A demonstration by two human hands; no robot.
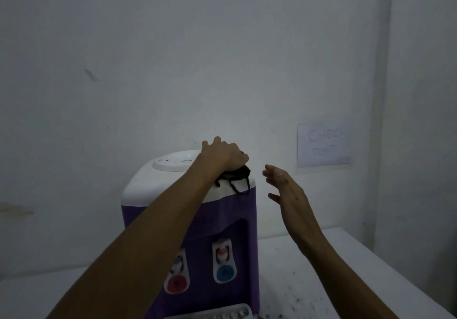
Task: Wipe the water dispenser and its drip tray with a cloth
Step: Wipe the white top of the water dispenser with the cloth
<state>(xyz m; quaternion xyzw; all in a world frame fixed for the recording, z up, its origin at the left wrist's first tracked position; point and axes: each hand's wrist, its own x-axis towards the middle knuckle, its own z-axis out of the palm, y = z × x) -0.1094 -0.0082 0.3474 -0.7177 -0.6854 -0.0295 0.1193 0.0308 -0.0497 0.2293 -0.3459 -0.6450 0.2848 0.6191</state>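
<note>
Cloth (237, 173) sits bunched under your left hand (223, 154), its grip curled round it atop the water dispenser (173, 195); your right hand (288, 190) hovers beside, fingers spread.

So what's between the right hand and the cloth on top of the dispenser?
Nothing: in the head view, only bare wall shows between the right hand and the dark cloth under the left hand.

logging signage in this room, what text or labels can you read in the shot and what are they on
"CHEC" over "POI": faint handwriting on the pale paper sheet taped to the white wall; the remaining letters are too washed out to read.
A faint mark on the purple water dispenser with a white top, above its taps, is too dark to read.
</note>
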